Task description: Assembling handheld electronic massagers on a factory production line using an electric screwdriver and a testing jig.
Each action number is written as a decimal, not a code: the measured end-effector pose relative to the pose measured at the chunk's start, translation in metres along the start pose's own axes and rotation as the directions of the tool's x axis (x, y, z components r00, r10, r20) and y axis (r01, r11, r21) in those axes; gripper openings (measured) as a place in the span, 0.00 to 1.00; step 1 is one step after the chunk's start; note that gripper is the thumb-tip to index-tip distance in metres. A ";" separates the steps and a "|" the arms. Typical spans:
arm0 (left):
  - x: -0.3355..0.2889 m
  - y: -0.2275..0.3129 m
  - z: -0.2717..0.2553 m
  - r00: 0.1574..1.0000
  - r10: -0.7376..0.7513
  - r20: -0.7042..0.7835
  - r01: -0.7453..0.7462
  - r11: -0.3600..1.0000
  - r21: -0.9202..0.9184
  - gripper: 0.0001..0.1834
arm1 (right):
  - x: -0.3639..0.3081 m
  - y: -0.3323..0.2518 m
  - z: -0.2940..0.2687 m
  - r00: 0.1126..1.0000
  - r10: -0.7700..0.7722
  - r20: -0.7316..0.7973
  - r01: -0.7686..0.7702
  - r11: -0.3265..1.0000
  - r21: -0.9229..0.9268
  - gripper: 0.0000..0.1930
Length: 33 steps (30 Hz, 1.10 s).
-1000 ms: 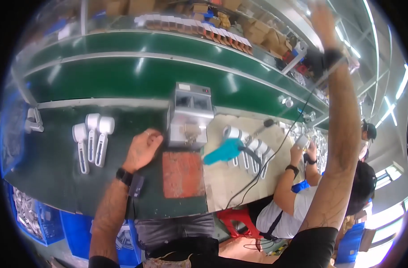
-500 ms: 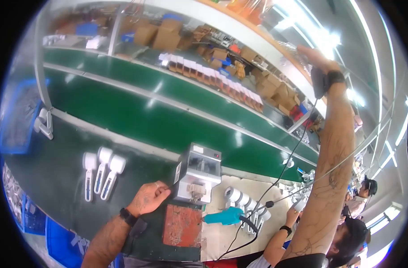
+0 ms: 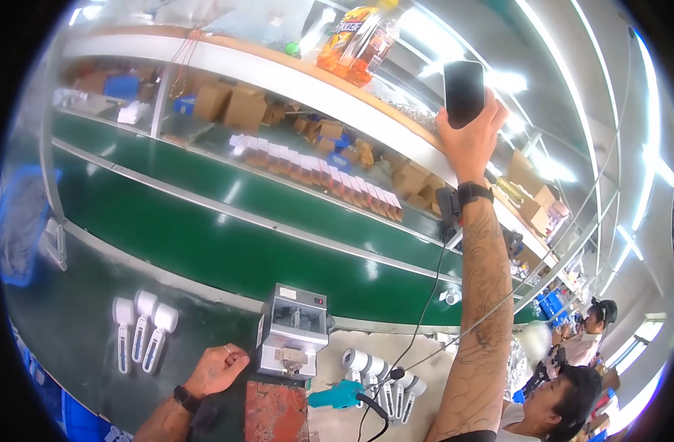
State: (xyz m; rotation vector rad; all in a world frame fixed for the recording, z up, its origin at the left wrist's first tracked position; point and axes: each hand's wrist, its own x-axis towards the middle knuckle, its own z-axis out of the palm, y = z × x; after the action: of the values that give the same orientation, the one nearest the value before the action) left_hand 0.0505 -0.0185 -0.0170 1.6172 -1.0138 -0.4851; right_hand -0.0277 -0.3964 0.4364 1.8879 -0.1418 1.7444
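Note:
My right hand point(image 3: 473, 144) is raised at the shelf's edge, fingers wrapped round a smartphone point(image 3: 463, 96) with a dark face. My left hand point(image 3: 217, 370) rests on the dark green bench, fingers curled in and nothing seen in them. Just right of it stands a small grey metal machine point(image 3: 294, 331), and the reddish worn board point(image 3: 276, 414) lies in front of the machine. Three white shower heads point(image 3: 141, 331) with long handles lie left of that hand. Further right, a teal corded tool point(image 3: 338, 395) lies beside several more white shower heads point(image 3: 381, 372).
A green conveyor belt point(image 3: 182, 232) runs behind the bench, with a row of small boxes point(image 3: 315, 175) beyond it. On the overhead shelf point(image 3: 270, 65) stands an orange drink bottle point(image 3: 357, 44). A co-worker point(image 3: 565, 405) sits close on the right; cables cross near my right arm.
My right hand has moved left along the shelf, and the smartphone now shows in its grip. The view has tilted upward, bringing the bottle in. My left hand stays curled beside the machine.

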 end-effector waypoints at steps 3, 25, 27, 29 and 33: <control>-0.003 0.002 -0.001 0.999 -0.035 0.009 0.035 0.999 -0.001 0.10 | 0.000 0.000 0.000 1.000 0.010 -0.024 -0.009 0.999 0.036 0.44; -0.015 -0.006 -0.001 0.998 0.061 0.022 -0.063 0.992 0.109 0.12 | -0.019 0.017 -0.019 0.819 0.514 0.256 -0.565 0.801 0.198 0.29; 0.003 0.000 0.007 0.988 0.133 0.078 -0.146 0.968 0.206 0.13 | -0.049 0.045 -0.061 0.876 0.448 0.179 -0.482 0.794 0.370 0.22; -0.002 -0.027 0.001 0.982 0.187 0.025 -0.189 0.978 0.093 0.09 | -0.087 -0.024 -0.108 0.799 0.543 0.259 -0.599 0.677 0.427 0.19; 0.005 -0.026 -0.002 0.990 0.136 0.024 -0.134 0.989 -0.063 0.10 | -0.197 -0.088 -0.274 0.872 0.415 0.260 -0.445 0.453 0.773 0.22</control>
State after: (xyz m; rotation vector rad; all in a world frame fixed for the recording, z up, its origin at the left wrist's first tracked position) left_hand 0.0640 -0.0209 -0.0401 1.4802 -1.1112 -0.4440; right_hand -0.2613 -0.2525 0.2207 2.7313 0.2664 2.3996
